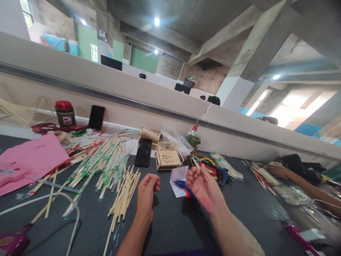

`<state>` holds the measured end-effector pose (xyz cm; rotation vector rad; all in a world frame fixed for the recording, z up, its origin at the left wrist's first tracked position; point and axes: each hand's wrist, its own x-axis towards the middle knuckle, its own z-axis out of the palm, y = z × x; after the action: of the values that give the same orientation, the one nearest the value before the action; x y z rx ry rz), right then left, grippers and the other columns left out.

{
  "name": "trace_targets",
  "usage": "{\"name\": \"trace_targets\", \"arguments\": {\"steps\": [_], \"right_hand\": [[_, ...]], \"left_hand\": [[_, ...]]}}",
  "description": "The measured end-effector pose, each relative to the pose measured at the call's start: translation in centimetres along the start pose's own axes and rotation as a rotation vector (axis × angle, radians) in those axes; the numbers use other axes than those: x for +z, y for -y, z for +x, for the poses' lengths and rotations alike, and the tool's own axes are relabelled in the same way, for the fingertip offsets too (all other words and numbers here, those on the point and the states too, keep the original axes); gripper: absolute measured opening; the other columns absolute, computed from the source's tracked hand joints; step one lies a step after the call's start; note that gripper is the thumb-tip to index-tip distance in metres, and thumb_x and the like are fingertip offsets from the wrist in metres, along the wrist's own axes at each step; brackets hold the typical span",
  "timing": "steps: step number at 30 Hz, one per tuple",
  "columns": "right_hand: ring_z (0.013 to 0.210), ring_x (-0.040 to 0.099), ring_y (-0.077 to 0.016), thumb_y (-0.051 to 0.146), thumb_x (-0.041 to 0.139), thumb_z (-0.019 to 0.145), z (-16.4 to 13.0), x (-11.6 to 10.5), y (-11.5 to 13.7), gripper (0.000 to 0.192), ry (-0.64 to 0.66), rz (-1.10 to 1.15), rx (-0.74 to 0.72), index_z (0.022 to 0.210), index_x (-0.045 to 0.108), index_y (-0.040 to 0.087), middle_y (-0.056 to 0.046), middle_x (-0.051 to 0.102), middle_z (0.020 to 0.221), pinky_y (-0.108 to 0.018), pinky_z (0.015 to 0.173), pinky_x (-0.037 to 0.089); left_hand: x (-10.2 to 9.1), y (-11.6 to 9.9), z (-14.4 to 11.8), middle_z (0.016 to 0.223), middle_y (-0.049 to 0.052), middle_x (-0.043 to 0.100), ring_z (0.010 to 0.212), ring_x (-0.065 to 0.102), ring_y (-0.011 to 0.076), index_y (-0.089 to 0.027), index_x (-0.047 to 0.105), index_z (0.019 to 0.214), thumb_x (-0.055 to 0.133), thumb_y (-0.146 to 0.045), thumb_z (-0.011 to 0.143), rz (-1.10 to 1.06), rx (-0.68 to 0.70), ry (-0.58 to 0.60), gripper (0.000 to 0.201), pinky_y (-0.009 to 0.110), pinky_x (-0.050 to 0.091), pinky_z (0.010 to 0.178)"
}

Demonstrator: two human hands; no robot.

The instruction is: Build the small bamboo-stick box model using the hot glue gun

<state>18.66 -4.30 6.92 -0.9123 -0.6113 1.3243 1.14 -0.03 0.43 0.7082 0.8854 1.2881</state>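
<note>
A dark worktable (170,227) runs along a low beige partition wall (149,92), w/ a pink sheet (29,156) at far left and a spread of wrapped chopsticks (101,160) beside it. Bare wooden sticks (124,195) lie in a loose bundle just left of the person's left hand (146,193), which rests on the table w/ fingers curled in, holding nothing visible. The right hand (204,185) is raised palm-up, fingers half bent, not gripping; a blue-and-red tool (185,187) lies just beneath it, over a small slip of paper (179,177). Behind: a small stick-built model (167,156), a black phone (143,153) lying flat. At far right, a co-worker's arm (301,183) reaches onto the table.
</note>
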Motion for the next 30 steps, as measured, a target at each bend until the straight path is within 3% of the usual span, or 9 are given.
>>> {"name": "trace_targets", "arguments": {"steps": [5, 10, 12, 15, 19, 22, 26, 30], "right_hand": [[0.053, 0.040, -0.0095, 0.032, 0.074, 0.076, -0.7, -0.5, -0.9, 0.032, -0.026, 0.137, -0.021, 0.063, 0.046, 0.021, 0.006, 0.039, 0.061, -0.022, 0.052, 0.044], [0.064, 0.046, -0.0103, 0.022, 0.075, 0.072, -2.6, -2.9, -1.7, 0.019, -0.167, 0.011, -0.185, 0.070, 0.057, 0.017, 0.001, 0.053, 0.073, -0.023, 0.060, 0.046], [0.069, 0.049, -0.0114, 0.021, 0.075, 0.070, -3.2, -3.8, -1.8, 0.016, -0.150, 0.053, -0.134, 0.076, 0.061, 0.017, 0.000, 0.056, 0.079, -0.025, 0.065, 0.048], [0.065, 0.046, -0.0103, 0.022, 0.072, 0.072, -3.8, -4.3, -2.2, 0.014, -0.073, 0.219, -0.013, 0.073, 0.059, 0.016, 0.001, 0.051, 0.071, -0.025, 0.064, 0.046], [0.055, 0.037, -0.0074, 0.019, 0.068, 0.075, -4.0, -3.7, -3.9, 0.019, 0.030, 0.378, 0.141, 0.065, 0.052, 0.016, 0.005, 0.040, 0.061, -0.020, 0.054, 0.038], [0.053, 0.036, -0.0069, 0.018, 0.068, 0.076, -3.9, -2.8, -5.7, 0.020, 0.067, 0.411, 0.193, 0.064, 0.052, 0.016, 0.005, 0.041, 0.059, -0.020, 0.052, 0.037], [0.050, 0.039, -0.0059, 0.019, 0.071, 0.074, -3.8, -2.2, -7.4, 0.017, -0.001, 0.371, 0.190, 0.068, 0.056, 0.015, 0.005, 0.047, 0.058, -0.019, 0.051, 0.038], [0.050, 0.045, -0.0062, 0.020, 0.074, 0.071, -3.7, -1.9, -8.1, 0.016, -0.115, 0.311, 0.131, 0.072, 0.059, 0.015, 0.005, 0.052, 0.059, -0.019, 0.051, 0.041]], "left_hand": [[-0.1, 0.0, 0.0, 0.062, -0.002, 0.059, 0.054, 0.050, 0.0086, -0.015, 0.064, 0.071, 0.069, -0.036, 0.064, 0.031, -0.022, 0.031, 0.022, 0.019, 0.041, 0.053], [-0.1, 0.3, 0.2, 0.061, -0.002, 0.058, 0.054, 0.049, 0.0093, -0.016, 0.061, 0.066, 0.067, -0.035, 0.064, 0.035, -0.046, 0.030, 0.020, 0.020, 0.040, 0.054], [0.0, 0.3, 0.2, 0.061, -0.002, 0.058, 0.054, 0.048, 0.0093, -0.016, 0.061, 0.067, 0.067, -0.035, 0.065, 0.069, -0.029, 0.056, 0.020, 0.020, 0.039, 0.054], [0.4, 0.2, -0.3, 0.062, -0.002, 0.058, 0.055, 0.046, 0.0091, -0.016, 0.064, 0.067, 0.068, -0.038, 0.069, 0.178, 0.048, 0.151, 0.022, 0.020, 0.036, 0.054], [1.1, 0.3, -1.7, 0.066, 0.001, 0.062, 0.061, 0.051, 0.0119, -0.016, 0.070, 0.072, 0.066, -0.036, 0.075, 0.372, 0.198, 0.340, 0.021, 0.022, 0.038, 0.058], [1.6, 0.5, -2.6, 0.072, 0.002, 0.065, 0.066, 0.056, 0.0139, -0.017, 0.072, 0.075, 0.061, -0.028, 0.081, 0.518, 0.367, 0.438, 0.017, 0.023, 0.041, 0.062], [1.9, 0.9, -3.1, 0.074, 0.002, 0.067, 0.073, 0.060, 0.0148, -0.021, 0.074, 0.077, 0.058, -0.020, 0.083, 0.619, 0.477, 0.511, 0.017, 0.024, 0.044, 0.068], [2.0, 1.1, -3.1, 0.076, 0.001, 0.066, 0.068, 0.061, 0.0131, -0.021, 0.073, 0.079, 0.060, -0.014, 0.079, 0.602, 0.428, 0.519, 0.015, 0.022, 0.046, 0.063]]}}
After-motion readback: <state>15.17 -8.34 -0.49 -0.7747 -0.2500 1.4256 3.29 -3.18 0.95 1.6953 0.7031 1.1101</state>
